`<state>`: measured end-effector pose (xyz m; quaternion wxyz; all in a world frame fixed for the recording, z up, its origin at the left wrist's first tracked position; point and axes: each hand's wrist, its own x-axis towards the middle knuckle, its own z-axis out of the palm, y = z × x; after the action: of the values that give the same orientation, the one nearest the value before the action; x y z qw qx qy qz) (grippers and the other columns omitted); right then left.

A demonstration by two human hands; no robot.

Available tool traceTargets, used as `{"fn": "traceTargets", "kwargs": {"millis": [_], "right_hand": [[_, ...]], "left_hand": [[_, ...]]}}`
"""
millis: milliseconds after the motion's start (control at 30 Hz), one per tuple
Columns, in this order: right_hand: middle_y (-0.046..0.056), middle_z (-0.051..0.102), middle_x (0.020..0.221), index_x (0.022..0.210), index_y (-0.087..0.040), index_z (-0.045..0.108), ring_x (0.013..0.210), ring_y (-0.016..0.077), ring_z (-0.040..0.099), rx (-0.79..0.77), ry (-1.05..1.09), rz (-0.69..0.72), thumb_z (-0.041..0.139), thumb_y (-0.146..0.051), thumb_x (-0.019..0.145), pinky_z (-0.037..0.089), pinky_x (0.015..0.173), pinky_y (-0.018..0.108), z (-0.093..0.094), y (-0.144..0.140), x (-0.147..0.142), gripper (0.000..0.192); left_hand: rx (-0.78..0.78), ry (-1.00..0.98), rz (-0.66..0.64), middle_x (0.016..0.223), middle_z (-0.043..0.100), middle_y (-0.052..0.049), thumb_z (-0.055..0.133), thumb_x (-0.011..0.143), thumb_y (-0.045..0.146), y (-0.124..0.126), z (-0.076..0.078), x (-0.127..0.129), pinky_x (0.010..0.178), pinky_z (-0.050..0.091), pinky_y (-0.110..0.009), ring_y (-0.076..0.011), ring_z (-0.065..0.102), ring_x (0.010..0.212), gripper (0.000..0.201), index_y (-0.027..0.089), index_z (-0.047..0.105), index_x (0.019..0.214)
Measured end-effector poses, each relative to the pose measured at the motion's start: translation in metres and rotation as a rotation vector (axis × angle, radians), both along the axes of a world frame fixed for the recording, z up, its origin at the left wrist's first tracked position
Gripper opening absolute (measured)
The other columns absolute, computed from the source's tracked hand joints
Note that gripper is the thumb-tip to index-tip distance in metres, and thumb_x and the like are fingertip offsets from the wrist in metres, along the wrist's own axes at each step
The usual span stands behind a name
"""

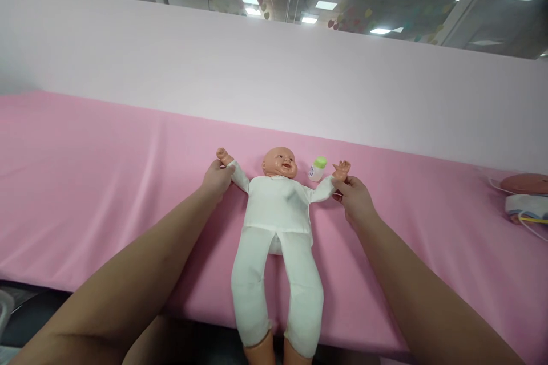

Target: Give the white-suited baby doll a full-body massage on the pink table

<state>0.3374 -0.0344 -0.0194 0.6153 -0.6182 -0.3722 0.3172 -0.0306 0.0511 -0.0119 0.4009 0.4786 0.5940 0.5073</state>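
Note:
A baby doll [279,205] with a white cloth body lies on its back on a pink sheet [107,182], head toward the wall. Its lower legs reach past the sheet's near edge. My left hand [218,178] is closed around the doll's wrist on the left side. On the right side, my right hand [354,197] pinches the doll's other arm just below its plastic hand. Both doll arms are spread outward and raised a little. Beside the doll's head lies a small white bottle [317,170] with a green cap, near my right hand but apart from it.
A white wall [265,68] runs along the far side, with glass above it. At the right edge sit a brown rounded object [524,183] and a bundle with white cords [528,205]. Something dark [36,316] shows below the sheet at lower left.

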Motion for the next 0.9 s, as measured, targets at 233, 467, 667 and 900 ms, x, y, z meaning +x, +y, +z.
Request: {"fn": "traceTargets", "kwargs": {"millis": [233, 467, 667, 900], "right_hand": [[0.008, 0.077, 0.109, 0.107, -0.020, 0.072, 0.095, 0.0248, 0.076, -0.061, 0.180, 0.058, 0.084, -0.023, 0.070, 0.068, 0.078, 0.035, -0.014, 0.011, 0.016, 0.039], [0.012, 0.078, 0.111, 0.112, -0.014, 0.073, 0.097, 0.0257, 0.078, -0.090, 0.173, 0.145, 0.082, -0.021, 0.076, 0.070, 0.078, 0.033, -0.024, 0.018, 0.029, 0.037], [0.012, 0.076, 0.121, 0.118, -0.015, 0.071, 0.107, 0.0263, 0.077, -0.080, 0.144, 0.182, 0.083, -0.019, 0.078, 0.069, 0.089, 0.035, -0.026, 0.016, 0.033, 0.041], [0.013, 0.079, 0.111, 0.113, -0.015, 0.071, 0.103, 0.0291, 0.077, -0.054, 0.084, 0.194, 0.084, -0.022, 0.078, 0.070, 0.084, 0.037, -0.032, 0.016, 0.037, 0.038]], "left_hand": [[-0.018, 0.037, 0.122, 0.120, 0.070, -0.012, 0.077, 0.073, 0.028, 0.009, -0.006, -0.016, 0.088, 0.055, -0.040, -0.0315, 0.069, 0.112, 0.047, 0.024, 0.056, 0.115], [0.011, 0.337, 0.129, 0.147, 0.058, -0.022, 0.065, 0.084, 0.039, 0.005, -0.007, -0.018, 0.109, 0.045, -0.053, -0.0408, 0.055, 0.137, 0.068, 0.018, 0.047, 0.146], [-0.070, 0.702, 0.168, 0.158, 0.046, -0.025, 0.058, 0.090, 0.053, -0.007, -0.004, -0.016, 0.122, 0.031, -0.056, -0.0446, 0.036, 0.150, 0.075, 0.012, 0.047, 0.153], [0.148, 0.895, 0.198, 0.173, 0.023, -0.023, 0.055, 0.096, 0.054, -0.061, 0.027, -0.001, 0.129, 0.014, -0.063, -0.0463, 0.009, 0.162, 0.068, 0.014, 0.051, 0.151]]}}
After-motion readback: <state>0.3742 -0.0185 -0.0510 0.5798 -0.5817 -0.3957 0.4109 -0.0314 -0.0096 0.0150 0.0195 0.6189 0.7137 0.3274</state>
